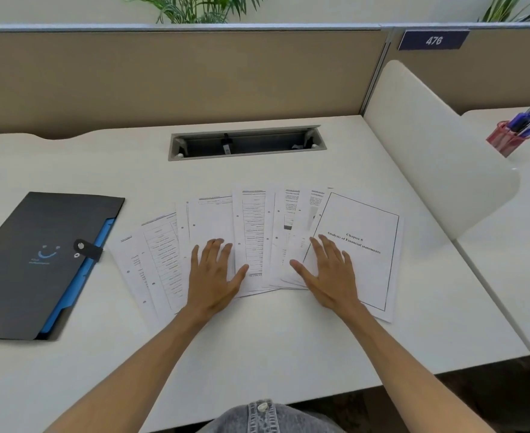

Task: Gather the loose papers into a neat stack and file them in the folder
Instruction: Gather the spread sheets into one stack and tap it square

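While the loose white printed papers [257, 239] lie fanned out in an overlapping arc on the white table [257, 348], both my hands rest flat on top of them. My left hand [213, 273] lies palm down near the middle of the fan, its fingers [216, 248] straight and slightly spread, thumb out to the right; it grips nothing. My right hand [329, 276] lies palm down on the right part of the fan, fingers straight and spread, thumb out to the left, also gripping nothing. Its fingertips touch the rightmost sheet, a bordered title page [363, 245] reading "Chapter 5, Analysis of Financial statements", which lies uppermost at that end. Several sheets show punched holes along their left edges.

The dark grey folder [35, 257] with blue inner dividers and a snap-button strap lies closed on the table, left of the fan and apart from it, untouched. A small blue smile mark is printed on its cover.

Behind the papers, a grey rectangular cable tray [246, 142] is set into the table. A beige partition wall [176, 79] runs along the far edge. A white curved divider panel [429, 145] stands on the right. Beyond it, a red mesh pen holder [506, 140] holds blue pens. A dark blue number plate [434, 40] reads 476.
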{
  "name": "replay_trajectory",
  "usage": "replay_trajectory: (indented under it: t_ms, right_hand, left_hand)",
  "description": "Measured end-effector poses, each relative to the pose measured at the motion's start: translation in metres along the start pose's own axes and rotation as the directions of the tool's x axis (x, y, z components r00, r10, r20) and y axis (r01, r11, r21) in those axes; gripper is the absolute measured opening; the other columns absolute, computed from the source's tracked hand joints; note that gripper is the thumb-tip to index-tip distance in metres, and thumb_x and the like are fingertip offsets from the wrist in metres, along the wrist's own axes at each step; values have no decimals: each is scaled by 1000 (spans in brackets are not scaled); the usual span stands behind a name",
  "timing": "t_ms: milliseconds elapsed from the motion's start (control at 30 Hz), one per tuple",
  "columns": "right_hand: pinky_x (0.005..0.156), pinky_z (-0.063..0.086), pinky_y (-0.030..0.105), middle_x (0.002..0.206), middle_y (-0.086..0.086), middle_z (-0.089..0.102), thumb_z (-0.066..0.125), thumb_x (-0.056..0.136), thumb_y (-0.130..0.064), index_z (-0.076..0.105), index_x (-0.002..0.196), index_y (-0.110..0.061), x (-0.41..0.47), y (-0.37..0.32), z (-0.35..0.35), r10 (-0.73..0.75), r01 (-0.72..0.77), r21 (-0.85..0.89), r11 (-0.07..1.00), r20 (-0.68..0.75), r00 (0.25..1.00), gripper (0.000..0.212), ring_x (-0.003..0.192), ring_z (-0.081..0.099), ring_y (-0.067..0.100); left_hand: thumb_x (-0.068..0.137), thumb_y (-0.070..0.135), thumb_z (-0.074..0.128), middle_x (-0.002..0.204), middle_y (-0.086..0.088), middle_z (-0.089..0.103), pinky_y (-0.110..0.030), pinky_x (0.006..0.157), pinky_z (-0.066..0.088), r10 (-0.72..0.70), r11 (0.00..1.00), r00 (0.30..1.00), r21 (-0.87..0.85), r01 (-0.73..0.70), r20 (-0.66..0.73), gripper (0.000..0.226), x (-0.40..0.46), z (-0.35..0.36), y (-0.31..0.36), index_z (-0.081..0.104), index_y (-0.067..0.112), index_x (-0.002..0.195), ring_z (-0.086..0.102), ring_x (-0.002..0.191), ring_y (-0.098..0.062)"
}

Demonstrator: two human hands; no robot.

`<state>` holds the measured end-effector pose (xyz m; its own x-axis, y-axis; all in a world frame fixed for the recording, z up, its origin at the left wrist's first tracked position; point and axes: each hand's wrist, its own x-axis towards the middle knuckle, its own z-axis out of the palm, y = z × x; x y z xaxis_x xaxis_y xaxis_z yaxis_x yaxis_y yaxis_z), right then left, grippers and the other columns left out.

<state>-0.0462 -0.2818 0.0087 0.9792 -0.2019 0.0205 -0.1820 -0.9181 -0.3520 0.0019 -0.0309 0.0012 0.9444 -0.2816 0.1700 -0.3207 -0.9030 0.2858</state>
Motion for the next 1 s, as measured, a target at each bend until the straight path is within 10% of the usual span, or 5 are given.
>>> replay_trajectory:
  t_ms: [300,600,1000]
  right_hand:
    - [118,22,44,156,6,38,46,94,-59,46,144,-15,4,43,-18,130,-136,-46,990,-106,986,66,144,33,23]
    - [119,18,46,162,8,25,41,97,-57,37,149,-15,1,59,-15,175,-172,-85,981,25,984,67,149,22,26]
    - [120,18,45,164,8,18,45,96,-50,25,154,-12,0,55,-16,147,-144,-47,988,66,987,72,151,16,23]
  left_hand:
    - [89,46,57,127,-10,59,-44,109,30,102,993,994,-58,-103,-27,50,21,17,43,63,9,122,52,120,-29]
    - [90,62,38,116,-3,54,-36,92,32,30,999,996,32,-32,84,58,35,32,82,60,13,114,46,109,-22]
    - [83,50,63,154,-15,25,-42,110,23,-187,934,951,-255,249,245,89,48,40,112,20,11,151,21,141,-30]
